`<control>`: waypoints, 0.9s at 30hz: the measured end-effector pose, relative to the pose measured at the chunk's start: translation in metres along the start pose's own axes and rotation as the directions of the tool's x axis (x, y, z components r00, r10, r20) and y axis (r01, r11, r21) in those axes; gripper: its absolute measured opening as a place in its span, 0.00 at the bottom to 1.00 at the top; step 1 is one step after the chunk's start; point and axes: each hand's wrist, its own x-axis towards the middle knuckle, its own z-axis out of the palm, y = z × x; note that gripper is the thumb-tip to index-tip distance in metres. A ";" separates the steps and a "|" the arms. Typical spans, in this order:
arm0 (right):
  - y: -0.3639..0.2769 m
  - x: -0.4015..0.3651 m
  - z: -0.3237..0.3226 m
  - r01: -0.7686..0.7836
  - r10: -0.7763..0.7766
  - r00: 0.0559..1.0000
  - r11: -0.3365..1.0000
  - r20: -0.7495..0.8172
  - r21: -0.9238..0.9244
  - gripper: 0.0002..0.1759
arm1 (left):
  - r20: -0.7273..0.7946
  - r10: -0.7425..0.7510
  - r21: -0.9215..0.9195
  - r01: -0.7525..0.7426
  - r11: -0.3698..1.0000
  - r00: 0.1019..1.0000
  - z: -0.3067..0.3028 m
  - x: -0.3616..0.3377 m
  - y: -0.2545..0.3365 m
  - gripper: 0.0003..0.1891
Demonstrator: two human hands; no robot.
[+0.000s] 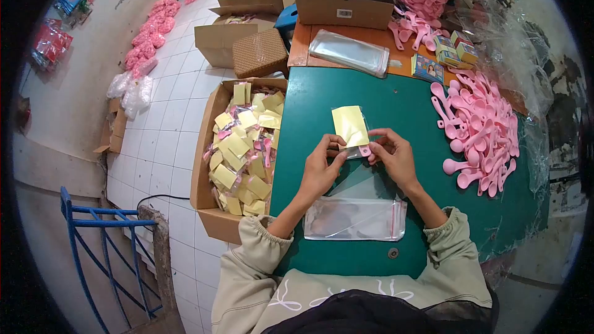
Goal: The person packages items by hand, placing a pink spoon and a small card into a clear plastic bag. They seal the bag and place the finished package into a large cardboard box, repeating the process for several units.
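Observation:
Over the green table, a clear plastic bag (355,154) with a yellow card (349,125) is held between both hands. My left hand (323,166) pinches the bag's lower left edge, its thumb and fingers closed. At the lower right of the card, my right hand (396,158) has its fingers closed on the end of a pink spoon (364,149). Most of that spoon is hidden behind the card and fingers. Just below the hands lies a stack of clear plastic bags (356,219).
Left of the table, a cardboard box (213,142) holds several packets with yellow cards. A heap of pink spoons (479,133) lies at the right. Behind are more clear bags (349,52), card stacks (428,68) and an open brown box (346,0).

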 end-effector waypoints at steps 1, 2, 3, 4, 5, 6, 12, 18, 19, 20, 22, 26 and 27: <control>-0.001 -0.001 0.001 -0.002 0.002 1.000 1.000 -0.006 -0.017 0.13 | -0.009 0.011 -0.019 -0.011 1.000 1.000 0.000 0.000 0.000 0.14; -0.001 -0.001 0.001 -0.005 0.005 1.000 0.999 -0.011 -0.035 0.15 | -0.018 0.022 -0.037 -0.023 0.999 1.000 0.001 -0.001 0.000 0.15; -0.001 -0.002 0.002 -0.001 0.000 1.000 0.998 -0.010 -0.055 0.16 | -0.028 0.033 -0.055 -0.034 0.998 0.999 0.001 -0.001 0.000 0.16; 0.000 -0.002 0.001 0.004 -0.005 1.000 0.997 -0.009 -0.076 0.17 | -0.033 0.031 -0.058 -0.032 0.998 0.999 0.001 -0.001 0.000 0.17; 0.001 -0.002 0.001 0.009 -0.010 1.000 0.995 -0.009 -0.097 0.18 | -0.038 0.029 -0.062 -0.031 0.998 0.999 0.001 -0.002 0.001 0.18; 0.001 -0.002 0.001 0.017 -0.018 1.000 0.992 -0.006 -0.129 0.18 | -0.042 0.028 -0.065 -0.030 0.997 0.999 0.001 -0.002 0.001 0.19; -0.010 0.001 -0.011 0.110 -0.106 0.994 0.931 0.030 -0.349 0.18 | -0.042 0.039 -0.004 -0.039 0.999 0.998 -0.002 -0.005 0.001 0.19; -0.002 0.037 -0.115 0.126 -0.556 0.830 0.272 -0.049 -0.954 0.17 | 0.082 -0.068 -0.040 0.072 0.997 0.994 -0.026 -0.010 -0.001 0.18; 0.003 0.038 -0.130 0.013 -0.503 0.857 0.244 -0.115 -0.970 0.18 | 0.042 -0.064 -0.049 0.066 0.997 0.997 -0.032 -0.013 0.003 0.18; 0.008 0.037 -0.143 -0.102 -0.449 0.874 0.208 -0.187 -0.973 0.18 | 0.005 -0.062 -0.058 0.062 0.996 0.998 -0.040 -0.019 0.008 0.19; 0.015 0.036 -0.156 -0.204 -0.419 0.873 0.150 -0.249 -0.967 0.19 | -0.086 -0.074 -0.081 0.067 0.994 0.994 -0.062 -0.030 0.012 0.21; 0.024 0.038 -0.166 -0.171 -0.429 0.877 0.147 -0.218 -0.974 0.18 | -0.392 0.017 -0.121 -0.070 0.990 0.920 -0.120 -0.054 0.001 0.24; 0.024 0.039 -0.167 -0.163 -0.415 0.884 0.160 -0.216 -0.974 0.18 | -0.470 0.025 -0.097 -0.080 0.992 0.882 -0.136 -0.058 -0.009 0.25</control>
